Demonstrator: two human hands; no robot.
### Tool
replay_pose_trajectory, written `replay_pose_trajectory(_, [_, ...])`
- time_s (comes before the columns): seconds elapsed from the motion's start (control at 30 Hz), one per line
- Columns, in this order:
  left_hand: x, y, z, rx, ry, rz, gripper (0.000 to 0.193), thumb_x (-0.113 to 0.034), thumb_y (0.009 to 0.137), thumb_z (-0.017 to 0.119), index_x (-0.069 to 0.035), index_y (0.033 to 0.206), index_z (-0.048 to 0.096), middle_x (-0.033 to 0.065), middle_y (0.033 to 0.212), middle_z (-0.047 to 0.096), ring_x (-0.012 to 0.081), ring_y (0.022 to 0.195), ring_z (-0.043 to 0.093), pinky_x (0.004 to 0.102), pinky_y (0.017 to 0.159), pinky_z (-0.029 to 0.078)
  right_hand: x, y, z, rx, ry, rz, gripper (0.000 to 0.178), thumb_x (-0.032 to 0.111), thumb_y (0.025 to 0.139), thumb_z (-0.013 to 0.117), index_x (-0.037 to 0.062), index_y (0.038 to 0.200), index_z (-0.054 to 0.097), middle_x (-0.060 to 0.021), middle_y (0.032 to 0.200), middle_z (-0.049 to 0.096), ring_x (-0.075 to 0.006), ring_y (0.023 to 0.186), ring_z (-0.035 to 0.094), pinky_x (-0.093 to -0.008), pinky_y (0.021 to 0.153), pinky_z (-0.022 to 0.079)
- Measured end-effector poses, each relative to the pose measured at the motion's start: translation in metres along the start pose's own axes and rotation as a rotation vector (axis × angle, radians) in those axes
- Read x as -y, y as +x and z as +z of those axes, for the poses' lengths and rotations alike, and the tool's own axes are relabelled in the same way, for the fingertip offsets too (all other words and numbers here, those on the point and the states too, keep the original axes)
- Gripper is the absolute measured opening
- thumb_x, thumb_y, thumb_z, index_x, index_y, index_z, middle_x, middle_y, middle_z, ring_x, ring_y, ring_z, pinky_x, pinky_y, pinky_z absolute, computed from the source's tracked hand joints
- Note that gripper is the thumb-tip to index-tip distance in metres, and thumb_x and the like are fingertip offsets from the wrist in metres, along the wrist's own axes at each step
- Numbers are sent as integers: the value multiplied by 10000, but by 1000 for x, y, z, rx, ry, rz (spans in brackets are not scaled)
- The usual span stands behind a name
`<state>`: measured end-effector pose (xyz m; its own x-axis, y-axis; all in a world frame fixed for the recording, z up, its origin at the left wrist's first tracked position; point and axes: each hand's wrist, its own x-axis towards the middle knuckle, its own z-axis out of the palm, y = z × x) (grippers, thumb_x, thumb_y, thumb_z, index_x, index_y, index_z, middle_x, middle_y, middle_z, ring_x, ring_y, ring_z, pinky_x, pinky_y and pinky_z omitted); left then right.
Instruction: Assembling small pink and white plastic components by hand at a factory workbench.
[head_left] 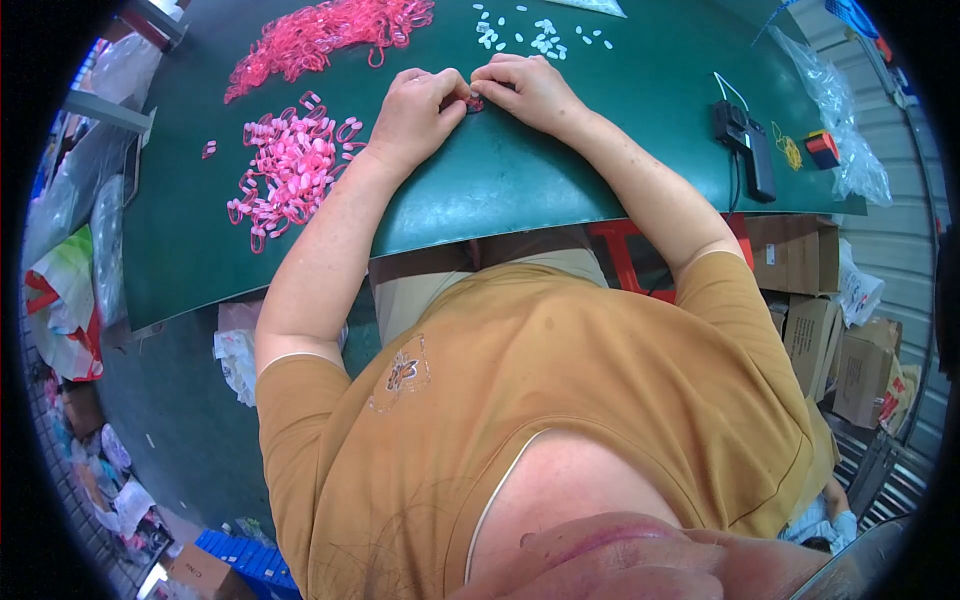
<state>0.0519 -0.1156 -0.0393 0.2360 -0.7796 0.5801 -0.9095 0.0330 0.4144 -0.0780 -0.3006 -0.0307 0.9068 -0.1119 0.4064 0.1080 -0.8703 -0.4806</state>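
Observation:
My left hand (418, 115) and my right hand (528, 94) meet over the green table, fingertips pinched close together. Between them hangs a small reddish-pink loop (475, 104), partly hidden by the fingers. Just beyond the hands lie several small white oval pieces (545, 42), loosely scattered. To the far left is a heap of clear pink loops (325, 38). Nearer, left of my left forearm, a second pile holds pink loops with pale oval pieces on them (292, 165). One such loop (209, 149) lies apart at the left.
A black device with a cable (745, 145) lies on the right of the green table (560, 180). Near it are yellow bands (788, 147), a small red-and-yellow block (822, 149) and clear plastic wrap (845, 120). Cardboard boxes (800, 255) and a red stool (625, 255) stand below.

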Motion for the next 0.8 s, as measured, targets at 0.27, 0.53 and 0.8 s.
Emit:
replay_pose_trajectory(0.27, [1, 0, 0, 17, 8, -15, 84, -115, 878, 737, -101, 950, 697, 65, 844, 737, 281, 857, 712, 421, 966, 520, -3, -3, 2, -36, 18, -38, 200, 220, 990, 734, 50, 1080, 786, -106, 981, 744, -299, 863, 744, -369, 770, 590])
replay_pose_trajectory(0.53, [0, 0, -1, 47, 30, -34, 83, -120, 883, 740, -109, 961, 714, 56, 895, 753, 278, 901, 711, 412, 952, 528, 0, -2, 1, -25, -14, 2, 225, 244, 1001, 732, 48, 1093, 791, -91, 1004, 766, -288, 874, 757, -370, 781, 597])
replay_pose_trajectory(0.8, [0, 1, -2, 47, 32, -26, 91, -134, 887, 745, -107, 966, 709, 66, 902, 752, 287, 923, 711, 416, 955, 529, -3, -1, 1, -1, -22, -9, 217, 242, 1002, 717, 55, 1084, 790, -86, 984, 754, -285, 874, 752, -375, 778, 594])
